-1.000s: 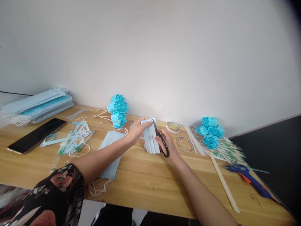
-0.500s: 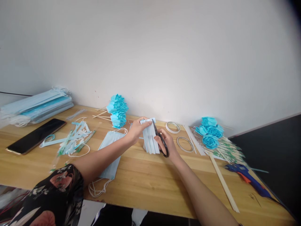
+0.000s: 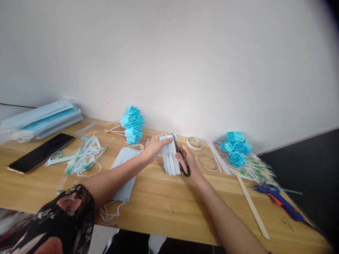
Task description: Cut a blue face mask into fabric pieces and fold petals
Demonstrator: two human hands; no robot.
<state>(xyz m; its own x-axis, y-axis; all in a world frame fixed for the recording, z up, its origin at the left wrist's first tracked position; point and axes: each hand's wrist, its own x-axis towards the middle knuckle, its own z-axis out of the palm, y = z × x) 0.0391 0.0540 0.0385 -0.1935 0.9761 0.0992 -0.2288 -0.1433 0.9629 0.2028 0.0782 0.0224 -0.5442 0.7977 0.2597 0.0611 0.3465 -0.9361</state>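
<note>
My left hand [image 3: 156, 146] pinches the upper part of a pale blue pleated face mask [image 3: 170, 159], which hangs above the wooden table. Black-handled scissors [image 3: 186, 165] are in my right hand [image 3: 189, 160], with their blades pointing up along the mask's right upper edge. Whether the blades have the fabric between them is too small to tell. Under my left forearm lies another face mask [image 3: 128, 187] with white ear loops, partly hidden by the arm. Blue fabric roses [image 3: 134, 123] on wooden sticks lie behind my left hand.
Tape rolls [image 3: 194, 143] lie right of my hands. More blue roses [image 3: 235, 150], a bundle of sticks [image 3: 258, 171], a flat wooden strip [image 3: 253, 208] and a blue glue gun [image 3: 280, 203] are farther right. On the left are stacked masks [image 3: 45, 118], a phone [image 3: 41, 152] and cut strips [image 3: 84, 155].
The held mask has shifted slightly to the right and its lower end hangs a little lower. Both hands have barely moved and keep their holds.
</note>
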